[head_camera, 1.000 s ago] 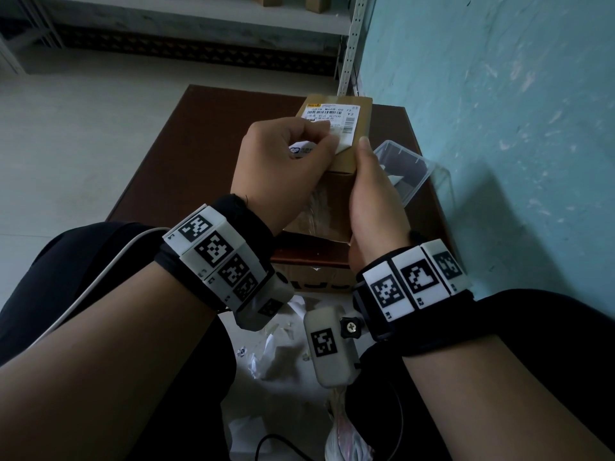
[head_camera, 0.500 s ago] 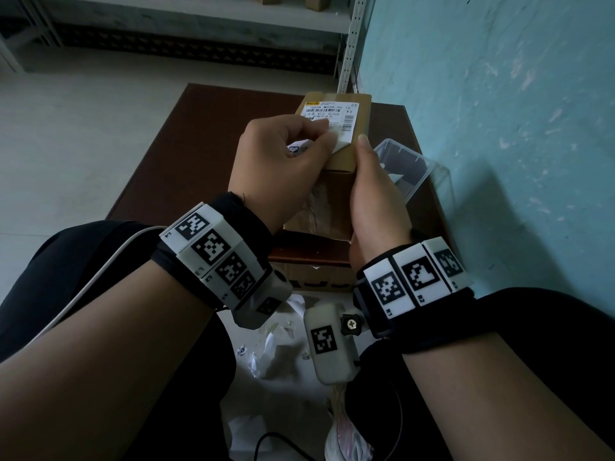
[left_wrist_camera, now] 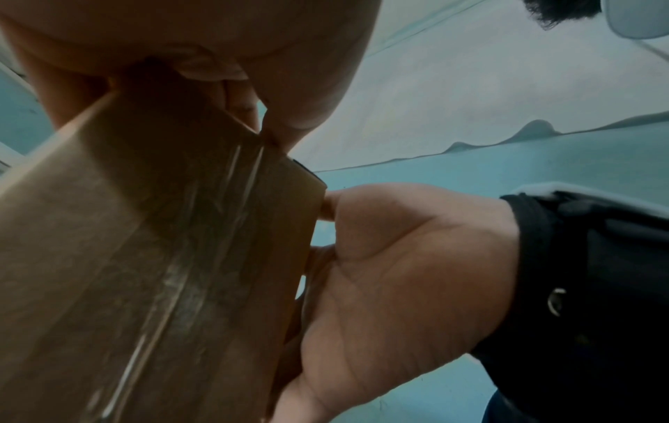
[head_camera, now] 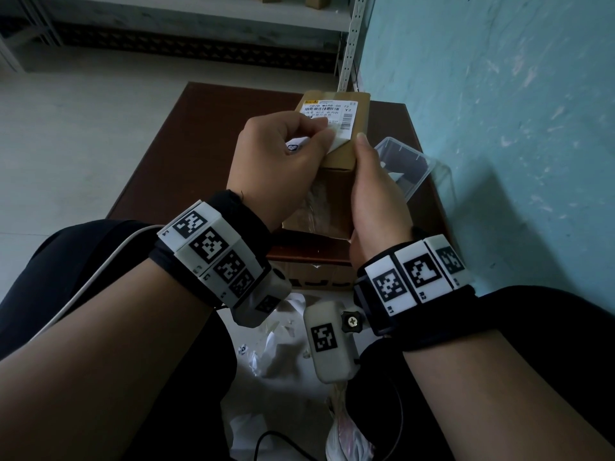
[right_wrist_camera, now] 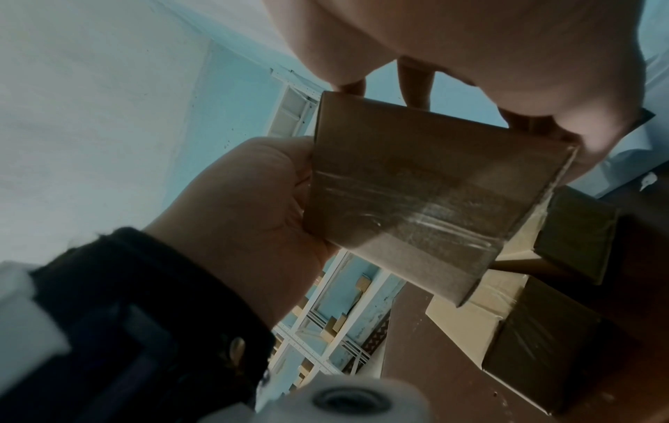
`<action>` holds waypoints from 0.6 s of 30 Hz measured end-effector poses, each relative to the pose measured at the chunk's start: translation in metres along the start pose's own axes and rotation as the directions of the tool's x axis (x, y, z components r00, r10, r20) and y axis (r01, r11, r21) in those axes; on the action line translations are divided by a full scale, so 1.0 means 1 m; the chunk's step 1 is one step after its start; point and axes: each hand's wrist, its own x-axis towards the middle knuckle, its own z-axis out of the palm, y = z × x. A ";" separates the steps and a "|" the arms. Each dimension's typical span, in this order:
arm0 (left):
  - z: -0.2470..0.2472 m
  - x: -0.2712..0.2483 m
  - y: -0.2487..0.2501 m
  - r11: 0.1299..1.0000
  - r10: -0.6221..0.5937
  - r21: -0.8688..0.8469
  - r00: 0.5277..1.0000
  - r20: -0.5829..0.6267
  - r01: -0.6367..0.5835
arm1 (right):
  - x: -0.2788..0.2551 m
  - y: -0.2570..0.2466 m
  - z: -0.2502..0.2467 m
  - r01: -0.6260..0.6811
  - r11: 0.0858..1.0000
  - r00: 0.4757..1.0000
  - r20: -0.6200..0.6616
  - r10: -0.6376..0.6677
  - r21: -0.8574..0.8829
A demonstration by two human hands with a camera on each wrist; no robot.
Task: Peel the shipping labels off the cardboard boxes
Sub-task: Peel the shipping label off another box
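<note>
A small cardboard box point(head_camera: 337, 159) is held up over the brown table point(head_camera: 186, 144). Its top carries a white shipping label point(head_camera: 332, 111) with barcodes. My left hand point(head_camera: 324, 136) pinches the label's near corner, which is lifted off the cardboard. My right hand point(head_camera: 366, 161) grips the box's right side, thumb lying on the top edge, fingers hidden behind. The left wrist view shows the taped box underside point(left_wrist_camera: 162, 257) and the right palm point(left_wrist_camera: 398, 272). In the right wrist view the box point(right_wrist_camera: 416, 194) sits between the left hand point(right_wrist_camera: 235, 206) and the right hand point(right_wrist_camera: 506, 43).
A clear plastic container point(head_camera: 406, 161) stands on the table's right, beside the turquoise wall point(head_camera: 499, 128). More cardboard boxes point(right_wrist_camera: 543, 357) lie on the table under the held one. Torn paper scraps point(head_camera: 273, 354) litter the floor between my knees. Metal shelving point(head_camera: 349, 38) stands behind.
The left hand has drawn the label's near corner a little further off the box. Both hands and the box have otherwise barely moved.
</note>
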 end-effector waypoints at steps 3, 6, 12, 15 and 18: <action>0.000 -0.001 0.001 1.000 -0.015 0.007 1.000 0.002 0.015 | 0.002 0.002 0.001 0.011 1.000 1.000 0.004 -0.011 0.021; 0.000 -0.001 0.002 1.000 -0.021 -0.004 1.000 -0.006 0.021 | 0.004 0.004 0.002 0.008 0.999 1.000 0.012 -0.009 0.036; 0.001 -0.002 0.003 1.000 -0.026 0.005 1.000 -0.006 0.026 | 0.005 0.005 0.001 0.010 0.999 1.000 0.021 -0.011 0.039; 0.001 -0.002 0.003 0.999 -0.031 0.009 1.000 -0.005 0.031 | 0.006 0.007 0.002 0.023 0.999 1.000 0.021 -0.023 0.023; 0.001 -0.001 0.001 0.999 -0.013 0.031 1.000 -0.006 0.014 | 0.006 0.008 0.002 0.023 1.000 1.000 0.016 -0.023 0.018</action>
